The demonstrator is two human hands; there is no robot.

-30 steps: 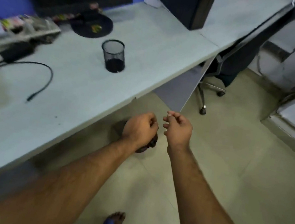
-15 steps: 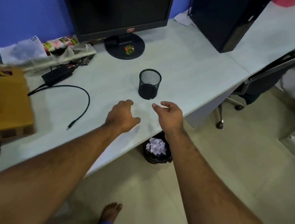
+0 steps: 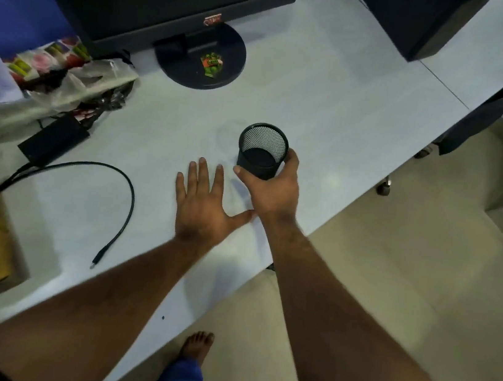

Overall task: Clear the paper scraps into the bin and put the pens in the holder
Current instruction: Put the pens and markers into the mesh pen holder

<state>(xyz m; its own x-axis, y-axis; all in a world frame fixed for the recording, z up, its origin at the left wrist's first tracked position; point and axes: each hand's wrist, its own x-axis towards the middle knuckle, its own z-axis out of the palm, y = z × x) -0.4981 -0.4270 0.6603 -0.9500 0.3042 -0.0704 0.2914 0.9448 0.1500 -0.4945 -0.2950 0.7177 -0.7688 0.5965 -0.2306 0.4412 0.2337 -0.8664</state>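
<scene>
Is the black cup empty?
Empty. The mesh holder shows only its bare dark bottom, no pens. The right hand grips it.

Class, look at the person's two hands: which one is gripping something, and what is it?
The right hand is curled around the black mesh pen holder. The left hand lies flat on the desk with fingers spread, holding nothing.

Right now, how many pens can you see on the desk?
0. The mesh holder, gripped by the right hand, looks empty, and the left hand lies flat on bare desk. Pens may be hidden under the plastic-wrapped clutter at left.
</scene>
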